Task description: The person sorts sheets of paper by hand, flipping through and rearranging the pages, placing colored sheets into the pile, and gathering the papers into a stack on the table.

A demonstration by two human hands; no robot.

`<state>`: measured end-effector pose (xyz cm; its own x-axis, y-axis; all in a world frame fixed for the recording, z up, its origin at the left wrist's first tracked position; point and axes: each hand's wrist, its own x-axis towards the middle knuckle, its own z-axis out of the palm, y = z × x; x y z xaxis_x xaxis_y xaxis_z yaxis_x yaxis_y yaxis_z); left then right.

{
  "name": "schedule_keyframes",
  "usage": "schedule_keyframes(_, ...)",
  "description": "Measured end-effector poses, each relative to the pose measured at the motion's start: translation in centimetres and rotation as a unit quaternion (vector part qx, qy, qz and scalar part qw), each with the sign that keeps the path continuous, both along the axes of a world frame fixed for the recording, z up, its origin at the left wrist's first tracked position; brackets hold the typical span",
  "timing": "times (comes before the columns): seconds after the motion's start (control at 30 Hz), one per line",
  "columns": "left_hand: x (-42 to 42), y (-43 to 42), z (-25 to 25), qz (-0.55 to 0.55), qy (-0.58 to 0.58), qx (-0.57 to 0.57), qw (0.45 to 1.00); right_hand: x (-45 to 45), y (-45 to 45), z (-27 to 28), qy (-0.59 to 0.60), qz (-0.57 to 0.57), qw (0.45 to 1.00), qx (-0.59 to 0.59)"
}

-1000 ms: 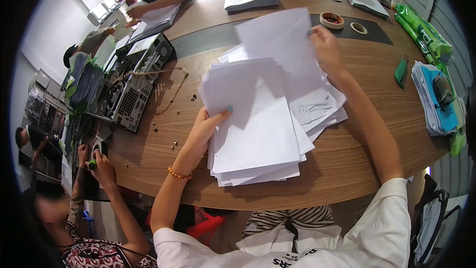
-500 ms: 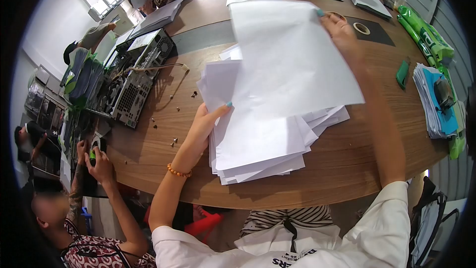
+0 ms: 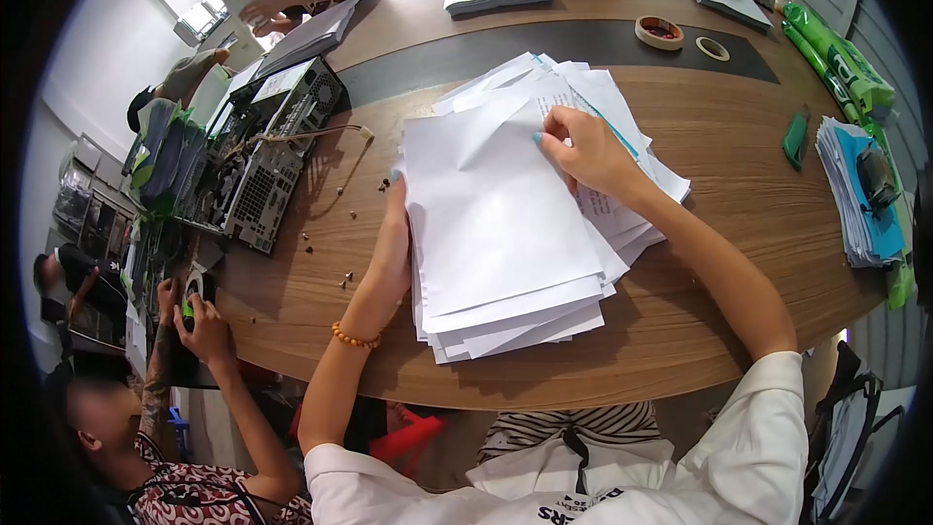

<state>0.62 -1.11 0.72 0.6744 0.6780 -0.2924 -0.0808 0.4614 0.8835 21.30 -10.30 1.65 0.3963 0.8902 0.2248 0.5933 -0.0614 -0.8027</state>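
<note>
opened computer case (image 3: 282, 151), tape rolls (image 3: 659, 34), green cutter (image 3: 795, 140), small screws (image 3: 346, 280)

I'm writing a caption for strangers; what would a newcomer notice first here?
Probably the white paper stack in the middle of the table, with the left hand at its left edge and the right hand at its upper right. Next, the opened computer case on the left, then the bright green packages along the table's right edge.

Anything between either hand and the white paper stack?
Nothing visible. The left hand is at the left side of the paper stack; the right hand is at the top sheet's upper right edge. The open computer case stands off to the left, not between.
</note>
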Motion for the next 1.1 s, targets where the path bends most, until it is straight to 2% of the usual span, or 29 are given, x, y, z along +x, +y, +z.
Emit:
schedule_keyframes(0.03, -0.2, 0.2, -0.3, -0.001, 0.001, 0.000, 1.000, -0.1, -0.3, 0.6, 0.039, 0.035, 0.997, -0.050)
schedule_keyframes(0.07, -0.4, 0.5, -0.8, -0.012, 0.053, 0.066, 0.996, 0.1, -0.4, 0.6, 0.040, 0.034, 0.997, -0.050)
schedule_keyframes(0.1, -0.5, 0.7, -1.1, -0.023, 0.104, 0.133, 0.985, 0.4, -0.3, 0.7, 0.017, 0.088, 0.992, -0.086)
schedule_keyframes(0.13, -0.5, 0.7, -1.2, -0.024, 0.105, 0.133, 0.985, 0.7, -0.1, 0.8, -0.005, 0.142, 0.983, -0.121)
schedule_keyframes(0.17, -0.4, 0.5, -1.1, -0.018, 0.098, 0.123, 0.987, 1.1, -0.2, 1.0, -0.003, 0.141, 0.983, -0.120)
schedule_keyframes(0.27, -0.3, 0.3, -0.7, -0.010, 0.100, 0.116, 0.988, 2.7, -0.2, 1.9, 0.102, 0.090, 0.989, -0.064)
schedule_keyframes(0.33, -0.3, 0.3, -0.7, -0.009, 0.109, 0.119, 0.987, 3.8, -0.6, 2.3, 0.122, 0.005, 0.991, -0.051)
schedule_keyframes(0.43, -0.3, 0.5, -1.0, -0.015, 0.106, 0.120, 0.987, 4.8, -1.4, 2.5, 0.159, -0.038, 0.985, -0.059)
schedule_keyframes(0.47, -0.4, 0.5, -0.9, -0.018, 0.107, 0.120, 0.987, 5.0, -1.5, 2.5, 0.159, -0.038, 0.985, -0.059)
schedule_keyframes(0.53, -0.3, 0.6, -0.9, -0.021, 0.108, 0.121, 0.987, 5.3, -1.5, 2.2, 0.231, -0.004, 0.969, -0.091)
schedule_keyframes(0.67, -0.4, 0.6, -1.0, -0.024, 0.106, 0.121, 0.987, 5.9, -0.6, 1.2, 0.257, -0.015, 0.962, -0.089)
schedule_keyframes(0.73, -0.3, 0.5, -0.9, -0.023, 0.110, 0.122, 0.986, 6.3, -0.1, 0.4, 0.277, 0.025, 0.956, -0.096)
schedule_keyframes(0.87, -0.3, 0.4, -0.8, -0.019, 0.104, 0.121, 0.987, 5.2, 0.0, 0.0, 0.187, 0.026, 0.979, -0.077)
schedule_keyframes(0.93, -0.3, 0.4, -0.8, -0.019, 0.101, 0.119, 0.988, 5.2, -0.1, -0.1, 0.075, -0.013, 0.997, -0.027)
schedule_keyframes(1.07, -0.4, 0.5, -0.9, -0.025, 0.091, 0.118, 0.989, 6.3, -1.0, 1.5, 0.119, -0.042, 0.992, 0.019)
schedule_keyframes(1.1, -0.4, 0.5, -1.0, -0.027, 0.085, 0.118, 0.989, 6.5, -1.2, 1.9, 0.129, -0.069, 0.987, 0.065)
